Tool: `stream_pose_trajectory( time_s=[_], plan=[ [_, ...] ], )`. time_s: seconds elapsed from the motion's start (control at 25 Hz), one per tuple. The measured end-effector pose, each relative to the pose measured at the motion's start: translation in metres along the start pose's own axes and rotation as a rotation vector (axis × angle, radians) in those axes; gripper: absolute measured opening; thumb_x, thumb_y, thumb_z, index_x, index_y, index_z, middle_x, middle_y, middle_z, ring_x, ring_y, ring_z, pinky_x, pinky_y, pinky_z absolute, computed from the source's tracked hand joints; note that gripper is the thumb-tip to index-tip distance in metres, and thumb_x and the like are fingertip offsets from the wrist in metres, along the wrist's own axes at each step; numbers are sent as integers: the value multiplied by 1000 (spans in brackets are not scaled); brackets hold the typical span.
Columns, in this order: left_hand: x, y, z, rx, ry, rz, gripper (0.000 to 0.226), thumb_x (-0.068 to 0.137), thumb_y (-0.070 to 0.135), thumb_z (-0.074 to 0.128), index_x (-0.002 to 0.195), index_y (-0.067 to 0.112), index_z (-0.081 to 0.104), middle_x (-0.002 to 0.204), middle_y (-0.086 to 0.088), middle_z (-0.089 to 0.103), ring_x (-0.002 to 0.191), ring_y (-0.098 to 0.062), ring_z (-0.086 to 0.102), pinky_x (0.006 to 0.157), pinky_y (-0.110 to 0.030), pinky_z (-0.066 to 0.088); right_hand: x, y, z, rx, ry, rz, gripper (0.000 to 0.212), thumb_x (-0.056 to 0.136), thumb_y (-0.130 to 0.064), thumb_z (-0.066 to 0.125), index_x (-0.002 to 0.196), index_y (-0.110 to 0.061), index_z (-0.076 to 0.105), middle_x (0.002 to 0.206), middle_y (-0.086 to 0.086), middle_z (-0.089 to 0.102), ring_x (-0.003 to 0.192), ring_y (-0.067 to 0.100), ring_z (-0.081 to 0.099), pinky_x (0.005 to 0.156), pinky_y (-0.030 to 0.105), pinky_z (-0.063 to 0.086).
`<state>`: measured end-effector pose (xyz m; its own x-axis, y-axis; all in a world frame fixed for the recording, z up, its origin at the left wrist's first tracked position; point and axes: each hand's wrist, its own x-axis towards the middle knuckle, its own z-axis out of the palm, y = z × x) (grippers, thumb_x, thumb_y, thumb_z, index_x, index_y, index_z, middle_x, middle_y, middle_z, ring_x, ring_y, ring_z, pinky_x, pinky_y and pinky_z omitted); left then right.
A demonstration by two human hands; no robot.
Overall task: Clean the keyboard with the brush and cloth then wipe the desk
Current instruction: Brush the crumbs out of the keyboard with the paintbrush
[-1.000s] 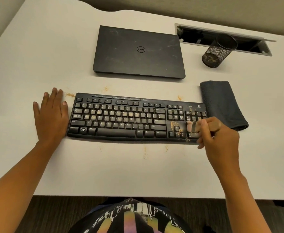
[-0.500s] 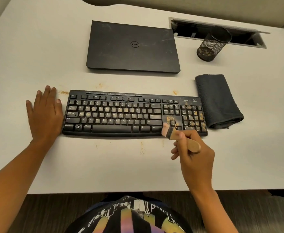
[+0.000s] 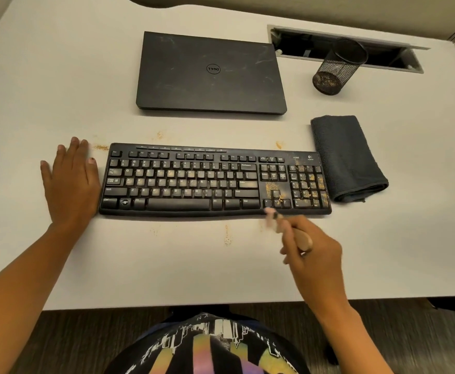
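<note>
A black keyboard point(image 3: 194, 182) lies across the white desk point(image 3: 59, 76), with tan crumbs over its arrow keys and number pad. My right hand point(image 3: 315, 255) grips a small wooden-handled brush point(image 3: 288, 228); its pale bristles sit at the keyboard's front edge below the arrow keys, blurred by motion. My left hand point(image 3: 70, 190) rests flat on the desk with straight fingers, against the keyboard's left end. A folded dark grey cloth point(image 3: 345, 157) lies just right of the keyboard.
A closed black laptop point(image 3: 210, 74) lies behind the keyboard. A black mesh pen cup point(image 3: 336, 68) stands at the back right by an open cable slot point(image 3: 382, 55). Crumb smears mark the desk in front of and behind the keyboard. The desk's front edge is near my body.
My right hand swept the brush from the number pad leftward and toward me, off the arrow keys to the keyboard's front edge. My left hand stayed flat beside the keyboard.
</note>
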<state>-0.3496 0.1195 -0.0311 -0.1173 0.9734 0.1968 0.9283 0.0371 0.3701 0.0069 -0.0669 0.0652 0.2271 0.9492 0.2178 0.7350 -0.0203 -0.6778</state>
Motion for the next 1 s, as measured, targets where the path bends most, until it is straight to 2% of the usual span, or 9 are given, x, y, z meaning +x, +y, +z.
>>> stream_pose_trajectory(
  time_s=[0.08,0.16,0.24,0.4,0.6,0.72,0.8,0.88,1.0],
  plan=[
    [0,0,0,0,-2,1,47,106,26,25,150,12,34,158,-7,30,148,-27,20,118,-50,6,5,-8,1,53,-6,-14,15,99,-26,49,96,-19,63,66,-8,60,57,12,60,48,24,49],
    [0,-1,0,-1,-3,-2,47,106,26,25,150,13,34,158,-7,30,148,-27,20,119,-50,5,20,-8,-5,104,76,64,4,97,-21,54,100,-23,57,69,-7,62,60,10,63,47,18,49],
    [1,-2,1,2,-1,-1,47,105,26,25,150,13,34,158,-7,30,148,-27,20,118,-50,6,41,-5,-10,101,121,100,1,96,-22,56,97,-22,55,73,-6,62,63,12,61,49,24,50],
    [1,-2,1,3,-3,2,47,106,27,25,149,13,34,158,-8,31,148,-28,21,118,-51,6,80,-6,-7,89,138,98,17,98,-25,54,88,-14,62,72,-1,63,64,17,60,58,34,50],
    [1,-2,1,1,-8,7,46,106,26,26,150,13,34,158,-8,31,147,-27,21,118,-50,6,90,-2,7,80,78,149,23,99,-22,51,88,-7,65,65,-4,64,61,16,63,56,32,53],
    [1,-3,1,7,2,7,46,106,26,26,149,12,35,157,-8,32,147,-28,22,118,-51,7,85,11,-2,73,157,193,23,99,-19,51,87,-4,65,65,-11,62,63,7,63,55,21,52],
    [1,-3,1,8,10,11,45,106,25,26,148,12,37,157,-9,33,147,-29,23,118,-51,8,81,10,-7,57,197,152,24,100,-16,50,81,-5,60,66,-9,60,64,13,62,53,26,50],
    [1,-3,1,6,11,10,45,106,25,27,148,12,37,156,-9,33,146,-29,23,118,-51,8,77,0,-2,84,165,109,24,100,-17,50,82,-5,61,65,-2,61,58,19,60,51,33,49],
    [1,-2,1,-2,9,3,45,106,24,27,148,12,37,157,-8,33,147,-28,23,118,-51,7,75,-9,8,174,80,138,21,99,-19,51,88,-9,66,63,0,63,52,15,60,47,30,52]
  ],
)
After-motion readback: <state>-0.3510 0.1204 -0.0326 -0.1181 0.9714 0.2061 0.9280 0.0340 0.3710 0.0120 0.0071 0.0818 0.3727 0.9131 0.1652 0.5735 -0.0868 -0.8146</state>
